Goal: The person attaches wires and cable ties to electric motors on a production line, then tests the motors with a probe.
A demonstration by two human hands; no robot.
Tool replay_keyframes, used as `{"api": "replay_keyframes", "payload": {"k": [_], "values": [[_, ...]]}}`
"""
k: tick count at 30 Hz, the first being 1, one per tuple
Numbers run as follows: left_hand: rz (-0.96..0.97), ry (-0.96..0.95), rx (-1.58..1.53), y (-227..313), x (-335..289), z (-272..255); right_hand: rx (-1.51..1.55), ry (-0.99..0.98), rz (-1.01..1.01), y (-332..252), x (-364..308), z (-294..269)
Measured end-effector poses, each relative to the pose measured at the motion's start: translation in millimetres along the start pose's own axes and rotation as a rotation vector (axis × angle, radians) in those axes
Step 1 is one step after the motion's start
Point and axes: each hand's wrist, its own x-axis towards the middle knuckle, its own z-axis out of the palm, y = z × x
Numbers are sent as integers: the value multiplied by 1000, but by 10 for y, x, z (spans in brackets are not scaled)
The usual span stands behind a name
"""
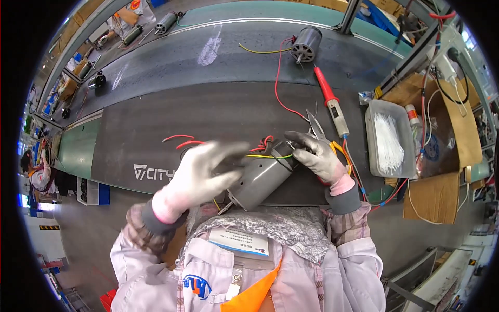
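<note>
A grey cylindrical motor lies tilted at the near edge of the dark mat, in front of my body. Red wires, a yellow-green wire and a dark lead run along its far side. My gloved left hand, blurred by motion, is over the motor's left end with thumb and fingers apart. At the motor's right end, my gloved right hand has thumb and forefinger pinched together on something small and thin that I cannot make out. Just beyond that hand lie metal cutters with orange-yellow handles.
A red-tipped test probe lies right of the cutters, its cable trailing down. Further right stand a clear bin of white cable ties and an open cardboard box. Another motor with loose wires sits on the conveyor.
</note>
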Motion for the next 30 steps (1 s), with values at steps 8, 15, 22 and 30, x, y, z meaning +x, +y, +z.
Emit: {"api": "replay_keyframes", "payload": {"k": [8, 15, 22, 30], "values": [[-202, -458, 107, -85, 721, 329, -28, -55, 26, -34, -90, 8], [-321, -297, -22, 88, 855, 421, 32, 141, 139, 162, -33, 158], [-108, -329, 445, 146, 1082, 432, -19, 195, 157, -28, -12, 211], [-330, -408, -33, 96, 1147, 401, -52, 252, 66, -39, -37, 266]]}}
